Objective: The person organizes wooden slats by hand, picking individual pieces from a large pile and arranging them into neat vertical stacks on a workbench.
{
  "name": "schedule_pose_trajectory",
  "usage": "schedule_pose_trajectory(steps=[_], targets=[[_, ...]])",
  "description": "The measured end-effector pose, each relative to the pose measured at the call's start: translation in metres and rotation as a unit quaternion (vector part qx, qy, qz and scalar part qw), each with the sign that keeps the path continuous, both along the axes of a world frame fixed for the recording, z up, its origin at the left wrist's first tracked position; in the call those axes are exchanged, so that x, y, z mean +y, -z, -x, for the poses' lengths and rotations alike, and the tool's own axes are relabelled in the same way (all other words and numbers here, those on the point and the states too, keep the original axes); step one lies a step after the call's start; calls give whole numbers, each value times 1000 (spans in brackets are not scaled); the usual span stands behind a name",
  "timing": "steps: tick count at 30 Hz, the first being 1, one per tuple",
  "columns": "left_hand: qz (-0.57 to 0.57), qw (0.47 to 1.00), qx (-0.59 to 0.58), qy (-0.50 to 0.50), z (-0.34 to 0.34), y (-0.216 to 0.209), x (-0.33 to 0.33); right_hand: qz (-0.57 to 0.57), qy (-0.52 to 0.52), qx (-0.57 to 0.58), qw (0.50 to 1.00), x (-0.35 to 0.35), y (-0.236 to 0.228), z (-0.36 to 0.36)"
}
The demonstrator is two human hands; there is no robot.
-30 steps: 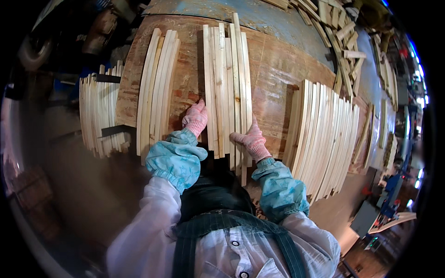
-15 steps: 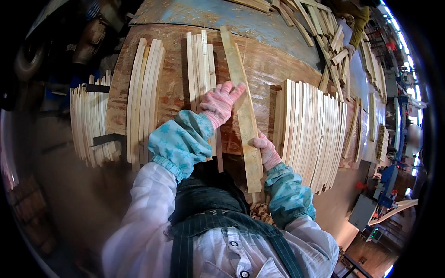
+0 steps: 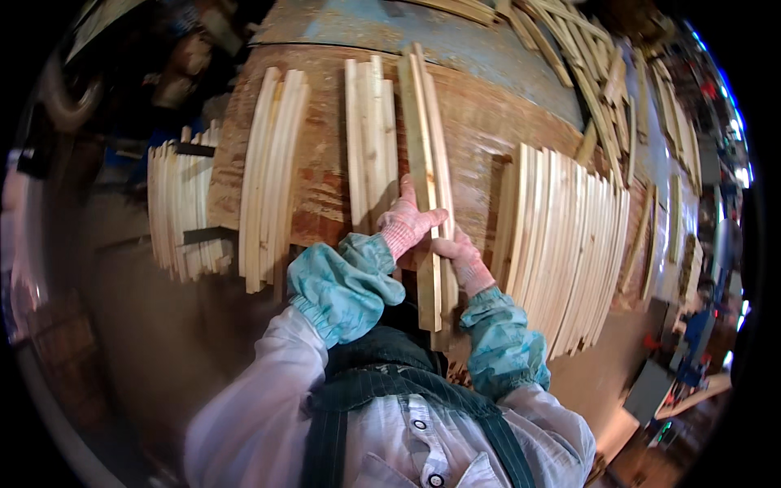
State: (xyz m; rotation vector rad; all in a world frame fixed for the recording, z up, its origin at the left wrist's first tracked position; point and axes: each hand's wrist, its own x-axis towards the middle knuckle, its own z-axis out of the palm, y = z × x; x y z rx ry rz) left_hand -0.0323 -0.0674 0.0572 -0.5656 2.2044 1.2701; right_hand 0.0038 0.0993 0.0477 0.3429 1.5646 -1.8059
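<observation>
A long pale wooden strip stands on its edge in front of me, pointing away from my body. A second wooden strip lies close along its right side. My left hand, in a pink knit glove, grips the strip from the left, one finger stretched along its side and the thumb across its top. Lower down, my right hand, gloved alike, is closed on the strips' right side; its fingertips are partly hidden. Left of my left hand lies a small group of strips.
Another group of strips lies farther left on the brown wooden tabletop. A wide row of strips sits to the right. Beyond the table's left edge is a stack. Loose lumber is heaped at the far right.
The strip has turned from lying flat onto its edge, showing another strip beside it. My left hand has slid nearer along it and closed around it. The view has shifted slightly.
</observation>
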Motion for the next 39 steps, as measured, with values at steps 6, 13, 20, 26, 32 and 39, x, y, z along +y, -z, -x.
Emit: schedule_pose_trajectory(steps=[6, 13, 20, 26, 32, 39], targets=[[-48, 972, 212, -92, -7, -40, -133, -163, -61, 54, 983, -27, 8, -3], [392, 860, 144, -295, -169, -70, -462, -215, 33, 87, 972, -94, 36, -36], [479, 806, -168, -306, -292, 76, -709, -188, 70, -2, 980, -93, 39, -25], [426, 833, -200, -292, -264, 203, -818, -592, -211, 157, 762, -70, 45, -17], [336, 872, 49, -352, -274, 361, -900, -454, 24, 21, 891, 10, 86, -22], [422, 888, 58, -171, -256, 364, -915, -731, -515, 202, 399, -85, 49, -19]])
